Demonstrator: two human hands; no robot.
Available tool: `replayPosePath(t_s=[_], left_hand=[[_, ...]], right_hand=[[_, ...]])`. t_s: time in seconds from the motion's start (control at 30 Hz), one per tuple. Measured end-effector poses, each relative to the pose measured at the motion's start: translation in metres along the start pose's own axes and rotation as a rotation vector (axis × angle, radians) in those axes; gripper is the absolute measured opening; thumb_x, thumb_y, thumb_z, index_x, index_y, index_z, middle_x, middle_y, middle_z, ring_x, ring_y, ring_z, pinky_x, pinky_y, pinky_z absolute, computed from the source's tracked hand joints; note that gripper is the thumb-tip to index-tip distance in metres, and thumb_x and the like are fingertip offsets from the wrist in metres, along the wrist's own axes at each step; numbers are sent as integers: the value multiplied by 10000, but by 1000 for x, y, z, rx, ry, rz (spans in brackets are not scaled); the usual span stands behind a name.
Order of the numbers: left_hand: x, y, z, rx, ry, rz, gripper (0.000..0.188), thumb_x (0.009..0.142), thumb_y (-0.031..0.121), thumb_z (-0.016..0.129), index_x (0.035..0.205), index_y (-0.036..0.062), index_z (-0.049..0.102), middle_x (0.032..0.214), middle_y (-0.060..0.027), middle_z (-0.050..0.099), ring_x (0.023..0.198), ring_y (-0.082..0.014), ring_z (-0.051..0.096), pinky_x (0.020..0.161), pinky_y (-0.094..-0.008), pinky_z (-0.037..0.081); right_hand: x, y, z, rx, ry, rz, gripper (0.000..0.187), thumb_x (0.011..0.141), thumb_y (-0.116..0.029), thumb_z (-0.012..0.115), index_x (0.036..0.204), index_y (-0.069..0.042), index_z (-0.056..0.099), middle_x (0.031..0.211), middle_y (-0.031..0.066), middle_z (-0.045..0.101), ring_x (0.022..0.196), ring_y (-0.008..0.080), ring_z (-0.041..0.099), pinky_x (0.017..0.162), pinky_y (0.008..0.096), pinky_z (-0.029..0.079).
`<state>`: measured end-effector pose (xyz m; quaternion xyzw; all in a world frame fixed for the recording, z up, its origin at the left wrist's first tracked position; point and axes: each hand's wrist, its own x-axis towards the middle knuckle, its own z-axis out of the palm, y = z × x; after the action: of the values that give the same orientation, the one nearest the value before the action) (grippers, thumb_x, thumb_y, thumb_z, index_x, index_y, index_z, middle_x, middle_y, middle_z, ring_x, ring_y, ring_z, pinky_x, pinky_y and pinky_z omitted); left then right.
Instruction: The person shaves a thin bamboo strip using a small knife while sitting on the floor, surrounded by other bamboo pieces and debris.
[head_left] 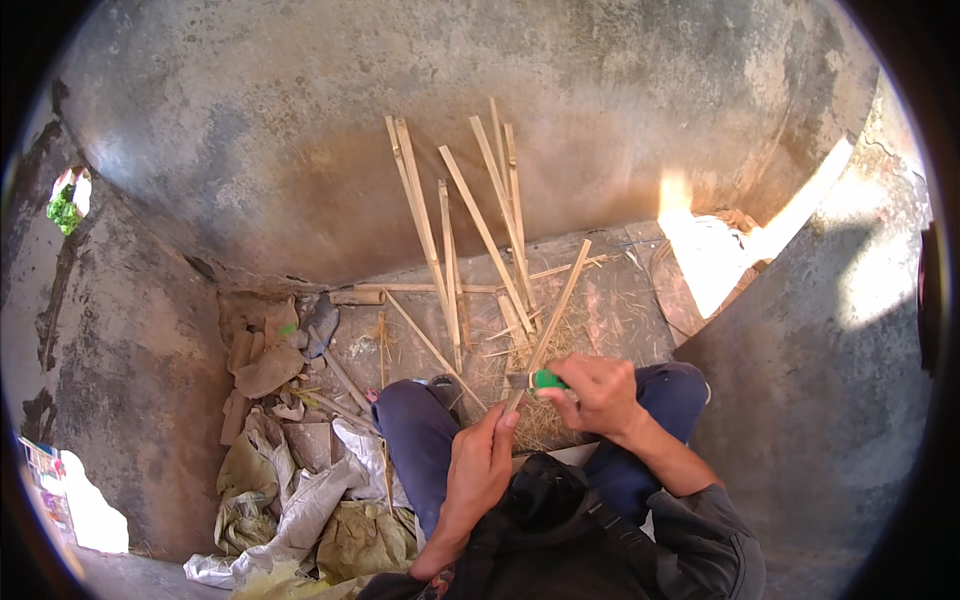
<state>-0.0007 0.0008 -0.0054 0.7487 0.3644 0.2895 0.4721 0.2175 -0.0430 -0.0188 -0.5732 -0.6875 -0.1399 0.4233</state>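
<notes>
My left hand (482,464) is closed round the lower end of a long bamboo strip (562,305), which slants up and away to the right. In my right hand (597,396) is a knife (546,379) with a green handle. Its short blade lies against the strip just beyond my left fingers. Beneath my hands, thin shavings (540,428) litter the floor between my bent knees. Several more bamboo strips (482,225) lean on the grey wall ahead, their lower ends on the floor.
Crumpled sacks (300,500) and broken brown pieces (268,365) lie at my left. A short bamboo piece (357,297) rests near the foot of the stained wall (300,110). Another low wall (800,400) stands close on the right, with bright sunlight behind it.
</notes>
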Motion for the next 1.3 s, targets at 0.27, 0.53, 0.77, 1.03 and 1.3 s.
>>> replayPosePath(t_s=[0.27,0.53,0.77,1.03,1.3], left_hand=[[-4,6,-7,-9,-31,-79,339,1189,222,523,1363,29,740,682,-9,458,651,-94,445,593,-304,386],[-33,-11,-18,-62,-125,-153,430,1219,305,456,1344,11,744,688,10,471,660,-92,442,618,-289,388],[-9,-11,-13,-46,-127,-104,410,1218,294,443,1339,33,735,682,-53,496,628,-192,507,634,-370,444],[-2,-4,-8,-1,-108,-5,326,1192,280,503,1152,-17,630,732,-201,603,662,-404,599,643,-467,470],[-5,-1,-4,64,-65,11,265,1171,230,526,1123,-15,615,792,-288,619,785,-550,629,653,-566,453]], right_hand=[[13,10,-14,-96,-32,52,234,1004,-337,778,1045,-107,760,771,58,722,608,276,697,553,404,532],[29,93,-59,-93,220,411,239,1101,-255,676,1065,-24,725,727,142,674,580,272,652,534,399,464],[2,20,-13,51,-27,71,266,1025,-343,766,1041,-80,738,787,74,691,639,275,713,562,386,545],[-11,-10,4,106,-99,-16,282,997,-390,786,1035,-113,748,739,36,621,595,236,676,526,375,519],[-4,-12,-3,47,-95,-42,274,985,-400,793,1032,-133,755,718,19,591,574,217,657,510,363,499]])
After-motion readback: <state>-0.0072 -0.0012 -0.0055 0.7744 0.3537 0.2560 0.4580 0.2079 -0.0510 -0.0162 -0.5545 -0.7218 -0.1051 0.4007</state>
